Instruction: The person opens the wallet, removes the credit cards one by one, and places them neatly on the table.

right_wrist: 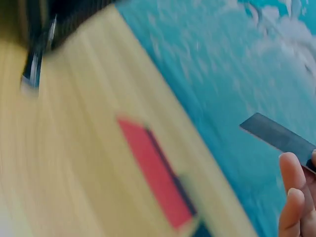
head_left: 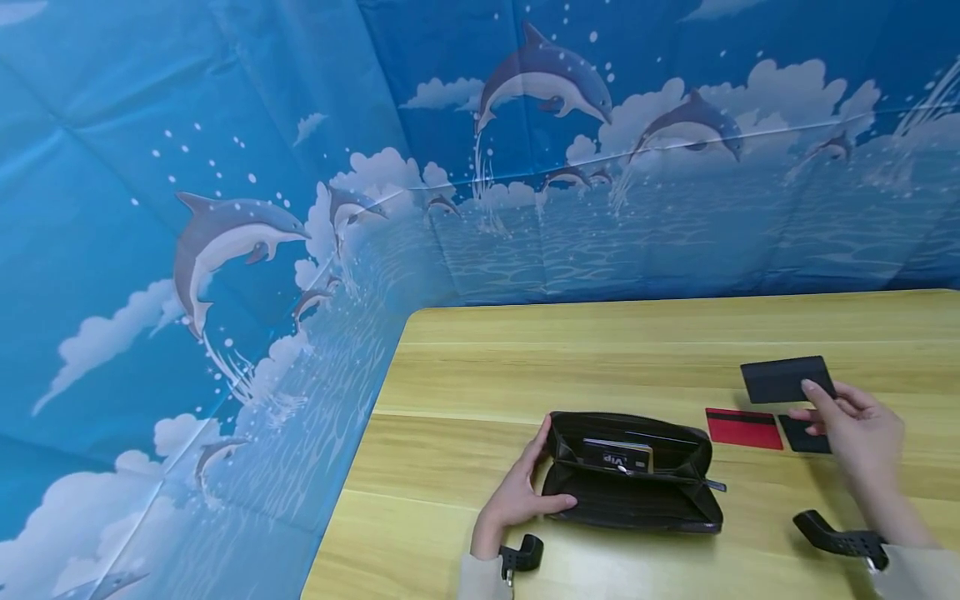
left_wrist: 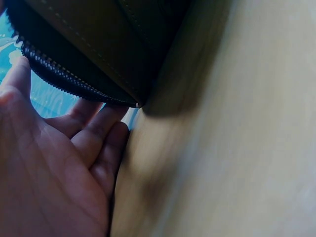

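A black zip wallet (head_left: 637,508) stands spread on the table, its inside facing up. Tucked in its middle is a card marked "Vip" (head_left: 617,457). My left hand (head_left: 517,497) grips the wallet's left end, thumb on the near side and fingers round the far side. In the left wrist view those fingers touch the zip edge (left_wrist: 74,91). Raised off the table at right, a dark card (head_left: 783,380) is pinched between thumb and fingers of my right hand (head_left: 862,429). Below it lie a red card (head_left: 744,428) with a black stripe and another dark card (head_left: 802,435), partly covered by my fingers.
The wooden table (head_left: 465,367) ends at a blue dolphin-print sheet (head_left: 480,250) behind and to the left. A zip pull (head_left: 716,485) sticks out from the wallet's right end. Both wrists wear black straps with mounts (head_left: 840,542).
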Tool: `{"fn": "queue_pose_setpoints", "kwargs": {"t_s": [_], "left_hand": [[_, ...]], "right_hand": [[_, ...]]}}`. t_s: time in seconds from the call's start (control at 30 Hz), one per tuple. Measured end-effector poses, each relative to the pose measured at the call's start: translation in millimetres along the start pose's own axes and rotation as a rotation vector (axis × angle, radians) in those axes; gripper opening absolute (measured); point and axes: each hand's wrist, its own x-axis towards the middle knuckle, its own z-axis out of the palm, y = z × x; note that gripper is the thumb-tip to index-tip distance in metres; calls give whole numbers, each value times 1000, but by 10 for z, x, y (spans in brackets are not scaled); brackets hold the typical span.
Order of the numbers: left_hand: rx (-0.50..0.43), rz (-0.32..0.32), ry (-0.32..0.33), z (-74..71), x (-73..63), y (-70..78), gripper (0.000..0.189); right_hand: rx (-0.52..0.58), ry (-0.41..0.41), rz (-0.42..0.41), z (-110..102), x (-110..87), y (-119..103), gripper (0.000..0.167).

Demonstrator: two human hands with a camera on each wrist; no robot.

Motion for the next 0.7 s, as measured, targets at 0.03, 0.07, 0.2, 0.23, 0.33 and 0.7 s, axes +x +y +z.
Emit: {"fn": "queue_pose_setpoints", "kwargs": {"t_s": [0.03,0.07,0.2,0.23,0.33,0.7], "left_hand": [[0,0,0,-1,0,2,105],[2,0,1,-1,1,3,105],[4,-7,3,-2,5,10,105],[3,-10,4,0,6,9,105],[14,-11,10,9,14,-39,106],[31,-9,21,15,3,73,105]], "right_hand": [[-5,36,1,-51,29,44,5],[-20,70,5,-102,57,88,6],[-75,185,53,-297,160,259,11],[-71,196,62,-352,185,305,12],[-90,226,121,-512,263,467,11],[-68,121,110,-969,382,922,37]]}}
